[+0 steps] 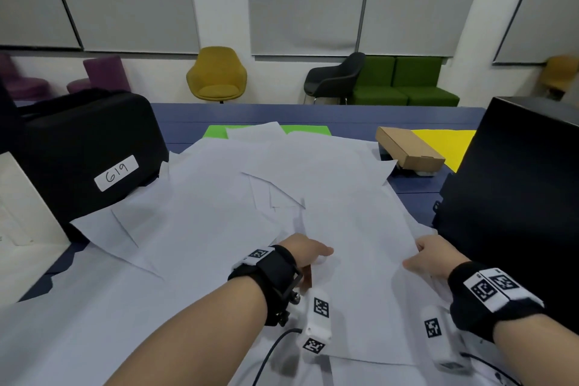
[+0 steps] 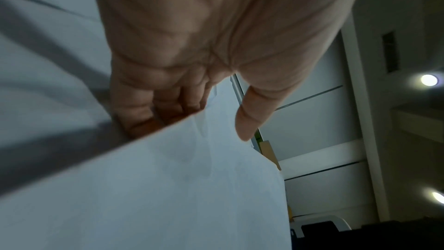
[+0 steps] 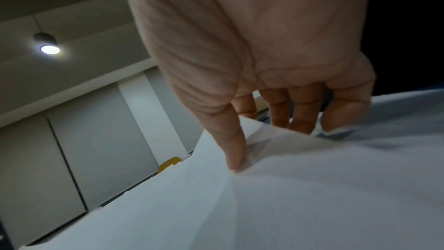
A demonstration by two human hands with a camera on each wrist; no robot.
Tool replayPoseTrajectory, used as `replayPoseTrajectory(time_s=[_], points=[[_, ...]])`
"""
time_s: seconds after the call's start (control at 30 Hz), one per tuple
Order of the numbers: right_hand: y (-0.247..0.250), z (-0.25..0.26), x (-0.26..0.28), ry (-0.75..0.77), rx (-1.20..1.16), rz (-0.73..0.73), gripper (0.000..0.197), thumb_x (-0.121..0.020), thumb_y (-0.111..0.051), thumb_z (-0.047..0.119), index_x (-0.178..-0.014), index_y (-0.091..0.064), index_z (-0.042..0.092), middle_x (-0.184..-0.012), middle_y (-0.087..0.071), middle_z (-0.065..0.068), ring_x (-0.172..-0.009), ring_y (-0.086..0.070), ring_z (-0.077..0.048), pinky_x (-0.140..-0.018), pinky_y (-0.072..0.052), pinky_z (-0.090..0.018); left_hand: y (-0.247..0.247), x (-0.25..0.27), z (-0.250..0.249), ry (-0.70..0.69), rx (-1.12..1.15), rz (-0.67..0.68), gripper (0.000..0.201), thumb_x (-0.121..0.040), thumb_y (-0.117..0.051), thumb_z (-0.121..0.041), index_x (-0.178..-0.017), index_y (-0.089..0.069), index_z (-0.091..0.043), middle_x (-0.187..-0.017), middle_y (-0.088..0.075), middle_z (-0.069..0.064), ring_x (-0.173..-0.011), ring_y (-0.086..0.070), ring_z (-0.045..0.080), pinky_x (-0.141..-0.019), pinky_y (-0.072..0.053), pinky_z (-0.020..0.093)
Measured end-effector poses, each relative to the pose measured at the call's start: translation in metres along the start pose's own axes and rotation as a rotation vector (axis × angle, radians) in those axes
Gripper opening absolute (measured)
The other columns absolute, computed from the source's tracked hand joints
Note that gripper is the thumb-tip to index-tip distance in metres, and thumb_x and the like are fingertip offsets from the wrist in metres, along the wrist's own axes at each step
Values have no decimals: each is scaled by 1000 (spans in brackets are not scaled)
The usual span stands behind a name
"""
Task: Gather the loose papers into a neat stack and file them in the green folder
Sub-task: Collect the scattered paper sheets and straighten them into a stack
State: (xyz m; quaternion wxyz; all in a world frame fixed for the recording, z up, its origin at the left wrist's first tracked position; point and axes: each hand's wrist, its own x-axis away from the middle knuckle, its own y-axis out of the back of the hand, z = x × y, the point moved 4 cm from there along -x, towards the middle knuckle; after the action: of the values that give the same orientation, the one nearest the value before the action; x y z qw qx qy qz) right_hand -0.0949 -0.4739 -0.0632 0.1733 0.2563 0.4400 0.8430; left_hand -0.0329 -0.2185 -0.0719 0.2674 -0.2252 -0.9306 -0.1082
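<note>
Gathering step: left hand (image 1: 305,252) and right hand (image 1: 430,255) each pinch one sheet (image 1: 360,260) at six o'clock — next, square it atop papers (image 1: 219,197); green folder (image 1: 216,131) at twelve.

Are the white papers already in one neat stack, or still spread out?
Spread out. The papers lie overlapping at different angles across the table, covering most of the green folder.

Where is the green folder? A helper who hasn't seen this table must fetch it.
Look to the far edge of the blue table, beyond the spread of white papers. The green folder lies flat there, mostly covered by sheets. It is bright green, unlike the yellow sheet by the cardboard box.
</note>
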Motion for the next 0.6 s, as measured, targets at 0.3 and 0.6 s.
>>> replayPoseTrajectory(time_s=[0.3, 0.6], points=[[18, 22, 24, 231, -615, -92, 39, -75, -73, 0, -104, -50, 10, -94, -67, -8, -85, -67, -24, -68, -54, -34, 14, 22, -21, -310, 95, -48, 37, -73, -71, -15, -108, -67, -6, -111, -72, 15, -100, -69, 32, -93, -54, 47], [40, 119, 81, 688, -1110, 91, 39, -68, -76, 20, -105, -68, 12, -102, -76, -3, -93, -72, -21, -74, -57, -28, 76, 98, -84, -752, 232, -145, 24, -91, -57, 4, -112, -64, -3, -109, -73, 12, -93, -70, 23, -84, -58, 35]])
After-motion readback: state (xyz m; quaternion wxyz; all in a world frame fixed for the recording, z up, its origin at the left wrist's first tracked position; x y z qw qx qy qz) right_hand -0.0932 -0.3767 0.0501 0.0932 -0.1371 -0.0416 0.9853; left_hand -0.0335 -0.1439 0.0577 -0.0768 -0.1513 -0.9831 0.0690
